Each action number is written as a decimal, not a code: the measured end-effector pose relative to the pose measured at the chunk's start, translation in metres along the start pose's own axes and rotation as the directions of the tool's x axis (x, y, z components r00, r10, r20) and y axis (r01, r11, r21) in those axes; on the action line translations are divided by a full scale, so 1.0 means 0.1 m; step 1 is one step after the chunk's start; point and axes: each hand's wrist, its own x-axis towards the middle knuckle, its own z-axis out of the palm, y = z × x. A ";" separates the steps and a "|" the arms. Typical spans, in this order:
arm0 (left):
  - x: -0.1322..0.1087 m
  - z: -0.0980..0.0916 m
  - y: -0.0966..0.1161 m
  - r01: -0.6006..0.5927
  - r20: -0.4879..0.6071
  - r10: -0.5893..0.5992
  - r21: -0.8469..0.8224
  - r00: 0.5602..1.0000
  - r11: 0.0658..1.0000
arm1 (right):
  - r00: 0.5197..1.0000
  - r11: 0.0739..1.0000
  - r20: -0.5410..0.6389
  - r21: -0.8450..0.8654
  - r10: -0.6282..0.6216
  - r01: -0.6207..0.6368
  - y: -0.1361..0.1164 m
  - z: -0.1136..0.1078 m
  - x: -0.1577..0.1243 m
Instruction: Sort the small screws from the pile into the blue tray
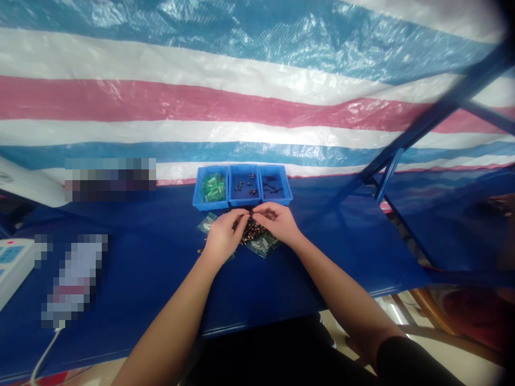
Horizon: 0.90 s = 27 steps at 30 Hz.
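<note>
My left hand (224,231) and my right hand (279,221) meet just in front of three blue bins, fingertips pinched together. Between them is a small black part (251,213), too small to name further. Below the fingers lies a heap of small brass-coloured and dark metal pieces (252,231), partly hidden by both hands. A clear bag with pale pieces (261,245) rests by the right hand; another small bag (206,222) is beside the left.
The left bin (196,195) holds green pieces, the middle bin (243,203) a few metal pieces, the right bin (286,187) thin black pieces. A white power strip (16,262) and cable (47,348) are at left. A blue metal frame (418,126) rises at right.
</note>
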 end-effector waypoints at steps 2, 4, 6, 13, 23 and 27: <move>0.00 0.00 0.00 0.005 0.007 -0.005 0.008 1.000 1.000 | 1.000 1.000 0.012 0.000 0.003 -0.003 0.00 0.00 0.00; 0.00 -0.01 0.01 0.008 0.017 -0.008 0.012 1.000 1.000 | 1.000 1.000 0.017 0.001 0.001 -0.001 0.01 0.00 0.00; 0.00 -0.01 0.01 0.015 0.023 -0.015 0.006 1.000 1.000 | 1.000 1.000 0.009 0.003 0.000 0.000 0.02 0.00 0.00; 0.00 0.00 0.00 0.019 0.034 -0.019 -0.012 0.999 1.000 | 1.000 0.999 -0.018 0.041 0.000 0.001 0.03 0.00 0.01; 0.01 -0.01 0.02 -0.015 0.028 0.015 0.010 1.000 1.000 | 1.000 0.999 -0.004 0.036 0.009 -0.009 0.01 0.01 0.00; 0.01 -0.01 0.02 0.015 0.023 -0.015 -0.008 1.000 1.000 | 1.000 0.999 -0.016 0.049 0.000 0.000 0.02 0.01 0.01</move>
